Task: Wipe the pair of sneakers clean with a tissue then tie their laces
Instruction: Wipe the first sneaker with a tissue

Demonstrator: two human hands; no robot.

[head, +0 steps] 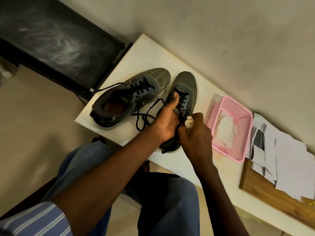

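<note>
Two dark sneakers are sitting on the white desk (170,159), toes pointing away from the person. The left sneaker (131,97) is lying free, its black laces (141,116) trailing loose over the desk between the pair. The right sneaker (185,92) is being held by both hands.

The left hand (167,121) is gripping the right sneaker from its inner side, thumb stretching up along the tongue, the other fingers curling around the collar and mostly hiding behind the shoe. The right hand (194,132) is pressing in at the outer side near the heel, its fingers curling tight around a crumpled tissue (189,122) (only a pale wad is showing above the knuckles). The tissue is touching the sneaker's side.

Just right of the shoe, a pink basket (238,113) is standing on the desk, holding more white tissue (225,132). Beyond it, sheets of paper (286,155) are overlapping a wooden board (265,196). A dark bench (56,43) is standing left of the desk, against the wall.
</note>
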